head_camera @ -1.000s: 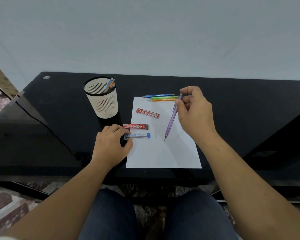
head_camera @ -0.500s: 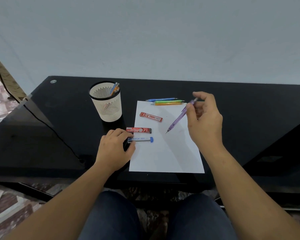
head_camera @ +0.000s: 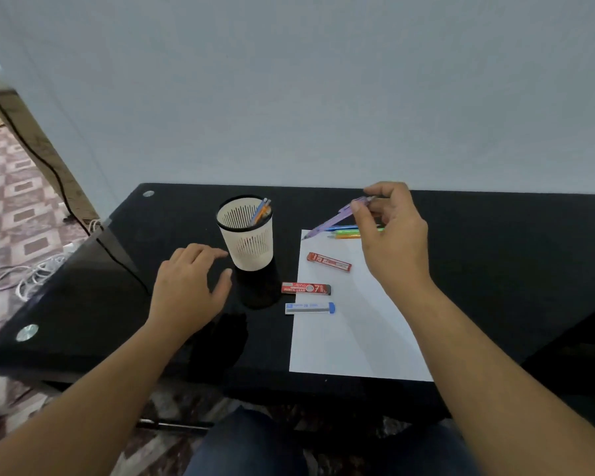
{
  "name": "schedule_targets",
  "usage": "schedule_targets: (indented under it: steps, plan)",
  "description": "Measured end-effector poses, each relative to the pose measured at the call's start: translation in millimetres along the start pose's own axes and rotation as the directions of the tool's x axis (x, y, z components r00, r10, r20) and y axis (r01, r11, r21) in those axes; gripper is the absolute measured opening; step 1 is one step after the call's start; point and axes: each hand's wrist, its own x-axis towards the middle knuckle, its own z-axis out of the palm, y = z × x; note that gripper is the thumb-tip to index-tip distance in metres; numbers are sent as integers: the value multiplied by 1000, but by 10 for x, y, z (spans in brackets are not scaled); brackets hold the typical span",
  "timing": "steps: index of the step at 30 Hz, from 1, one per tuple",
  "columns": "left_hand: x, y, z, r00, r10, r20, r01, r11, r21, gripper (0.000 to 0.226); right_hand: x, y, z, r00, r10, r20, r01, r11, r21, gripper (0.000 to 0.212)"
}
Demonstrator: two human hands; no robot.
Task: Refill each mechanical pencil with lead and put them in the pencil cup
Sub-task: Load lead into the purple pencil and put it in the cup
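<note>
My right hand (head_camera: 394, 235) pinches the rear end of a purple mechanical pencil (head_camera: 334, 219), held in the air with its tip pointing down-left over the far edge of the white paper (head_camera: 354, 338). My left hand (head_camera: 189, 286) hovers open, fingers spread, just left of the white slotted pencil cup (head_camera: 246, 235), which holds a blue and an orange pencil (head_camera: 261, 211). Blue, green and orange pencils (head_camera: 344, 231) lie side by side at the paper's far edge, partly behind my right hand. Two red lead cases (head_camera: 328, 262) (head_camera: 305, 288) and a blue-capped lead case (head_camera: 310, 308) lie near the paper's left edge.
The black glass desk (head_camera: 117, 286) stands against a pale wall. A black cable (head_camera: 121, 259) runs over the desk's left part. White cords (head_camera: 28, 276) lie on the patterned floor to the left. My knees are under the desk's near edge.
My left hand let go of the blue-capped lead case and moved left beside the cup, opening. My right hand lifted the purple pencil up and away, toward the cup. The camera swung left.
</note>
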Motion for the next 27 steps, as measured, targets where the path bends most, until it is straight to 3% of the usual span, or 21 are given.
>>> schedule_targets:
  steps: [7,13,21,27]
  plan:
    - [343,-315,-236,1000,11,-29,-9,997,80,33,261,-225,468,992,-120,-29,121,992,31,12]
    - [488,-419,-268,999,42,-13,-41,998,51,33,416,-250,778,985,-169,12,169,986,-3,16]
    - [524,-399,-121,998,30,-51,-34,998,-60,29,461,-195,1134,976,-195,101,204,975,-86,12]
    - [532,-414,-1,994,98,-42,-100,993,-58,26,468,-51,1295,971,-156,184,186,969,-162,13]
